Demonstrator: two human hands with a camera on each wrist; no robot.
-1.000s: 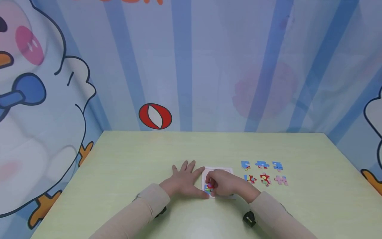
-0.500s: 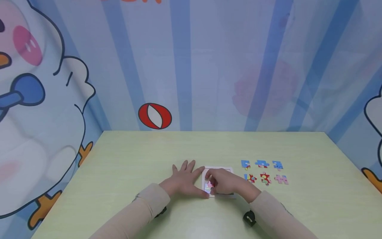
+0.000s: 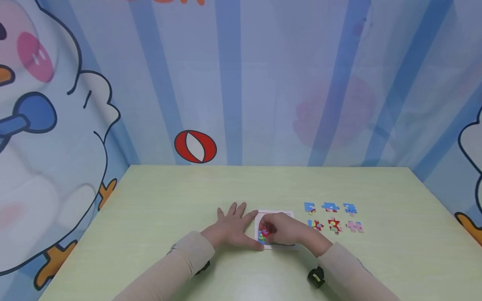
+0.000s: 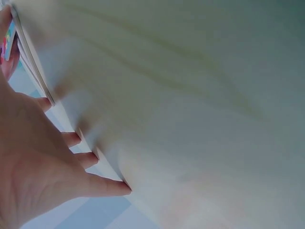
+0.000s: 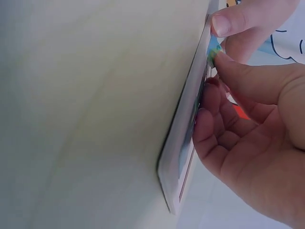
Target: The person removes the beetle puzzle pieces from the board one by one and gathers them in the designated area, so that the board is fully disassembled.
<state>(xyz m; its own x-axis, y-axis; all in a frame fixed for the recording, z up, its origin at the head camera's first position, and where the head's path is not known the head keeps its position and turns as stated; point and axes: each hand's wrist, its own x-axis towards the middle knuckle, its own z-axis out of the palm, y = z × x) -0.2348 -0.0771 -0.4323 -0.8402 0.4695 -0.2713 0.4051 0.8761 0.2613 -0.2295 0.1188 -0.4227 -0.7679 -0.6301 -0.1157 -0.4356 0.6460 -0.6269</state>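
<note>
A small square puzzle tray (image 3: 278,212) with a pale border lies on the table. My left hand (image 3: 232,229) rests with spread fingers at its left side, the thumb at the lower left corner and the index fingertip near the upper left one. My right hand (image 3: 285,229) reaches over the tray and pinches a colourful jigsaw piece (image 3: 261,237) at the lower left corner. In the right wrist view, the right thumb is on the jigsaw piece (image 5: 213,50), whose edge is tilted up; the other fingers curl over the tray (image 5: 167,174). My right hand hides much of the tray's inside.
Several loose jigsaw pieces lie in two rows right of the tray, among them a blue one (image 3: 330,207), a red one (image 3: 334,225) and a pink one (image 3: 355,226). Beyond the light table (image 3: 180,188) hangs a blue striped cloth (image 3: 263,83) with cartoon figures.
My right fingers shift slightly over the jigsaw piece, whose visible face looked paler half a second ago and shows stronger colours now. My left hand has stayed in place.
</note>
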